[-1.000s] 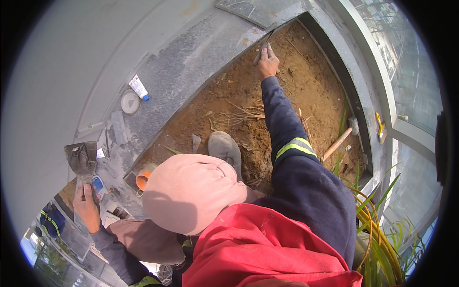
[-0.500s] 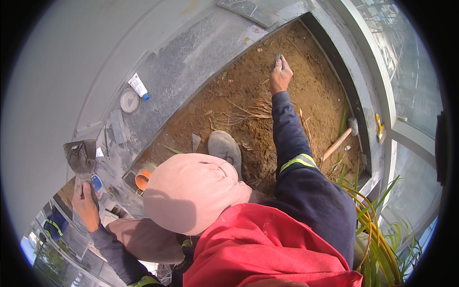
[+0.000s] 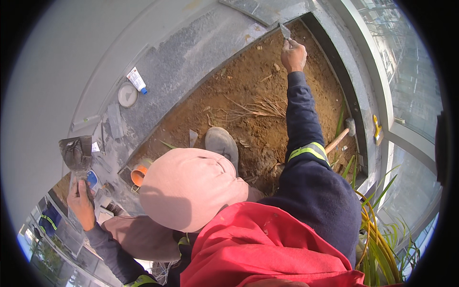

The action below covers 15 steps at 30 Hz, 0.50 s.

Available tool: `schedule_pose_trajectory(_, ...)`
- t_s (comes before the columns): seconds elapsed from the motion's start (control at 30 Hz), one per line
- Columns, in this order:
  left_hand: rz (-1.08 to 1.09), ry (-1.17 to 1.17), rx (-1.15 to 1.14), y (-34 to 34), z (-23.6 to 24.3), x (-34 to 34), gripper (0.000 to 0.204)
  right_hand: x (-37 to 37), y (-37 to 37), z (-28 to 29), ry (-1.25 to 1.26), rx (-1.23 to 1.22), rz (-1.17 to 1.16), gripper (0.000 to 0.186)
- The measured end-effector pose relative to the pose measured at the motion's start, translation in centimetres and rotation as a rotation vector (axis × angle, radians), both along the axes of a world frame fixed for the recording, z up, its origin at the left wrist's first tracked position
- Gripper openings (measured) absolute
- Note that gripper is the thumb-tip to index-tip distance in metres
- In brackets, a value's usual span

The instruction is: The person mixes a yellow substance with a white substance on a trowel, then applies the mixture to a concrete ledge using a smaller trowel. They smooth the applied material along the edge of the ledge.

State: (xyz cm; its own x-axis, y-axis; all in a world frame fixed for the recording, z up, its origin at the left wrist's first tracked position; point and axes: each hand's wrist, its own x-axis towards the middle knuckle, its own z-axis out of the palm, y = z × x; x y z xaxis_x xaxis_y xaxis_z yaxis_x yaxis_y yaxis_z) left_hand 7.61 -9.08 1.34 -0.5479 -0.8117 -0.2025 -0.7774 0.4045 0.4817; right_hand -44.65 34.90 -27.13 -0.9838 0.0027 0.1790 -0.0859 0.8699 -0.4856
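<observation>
Spatula (image 3: 285, 31) is pinched in the closed right grip (image 3: 294, 56), blade jutting ahead; scraper (image 3: 77, 154) is held likewise in the left grip (image 3: 82, 203).

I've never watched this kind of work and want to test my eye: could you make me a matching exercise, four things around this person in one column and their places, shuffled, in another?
Things
1. White tube with a blue cap
2. Wooden-handled hammer with a grey head
3. Wide flat scraper with a dark, smeared blade
4. Small pointed metal blade

Places
A. In the right hand
B. On the grey stone ledge
C. In the left hand
D. Lying on the brown soil

Pairs: 1-B, 2-D, 3-C, 4-A
</observation>
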Motion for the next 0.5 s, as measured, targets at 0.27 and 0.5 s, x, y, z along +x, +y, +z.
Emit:
schedule_pose_trajectory(0.27,-0.018,-0.017,-0.019,0.0,0.1,0.0,0.037,5.9,-2.9,1.2,-0.006,-0.007,0.173,0.029)
schedule_pose_trajectory(0.5,-0.004,0.026,-0.030,0.3,0.2,0.1,0.036,7.3,-1.4,-0.1,-0.053,-0.711,0.139,0.049)
